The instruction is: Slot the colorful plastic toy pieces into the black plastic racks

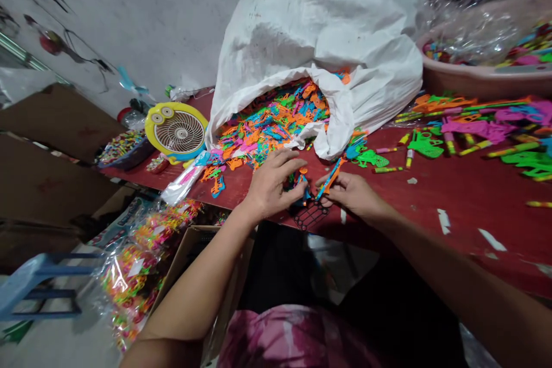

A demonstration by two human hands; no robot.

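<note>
My left hand (276,184) is curled at the table's front edge, thumb and fingers around a small blue-and-orange plastic toy piece (306,191) that they partly hide. Close by on the right, my right hand (356,192) pinches a slim orange-and-blue plastic toy piece (331,178), tilted upward. Below both hands a black plastic grid (311,216) juts over the edge. Behind them, a large white sack (319,23) lies with its mouth toward me, and a heap of colourful plastic toy pieces (271,121) spills from it.
A yellow fan (180,133) stands left of the sack on the red table (409,201). Green and pink toy guns (474,129) lie at right, before a pink basin (478,73). Bagged colourful pieces (129,276), a cardboard box (185,259) and a blue stool (34,282) are lower left.
</note>
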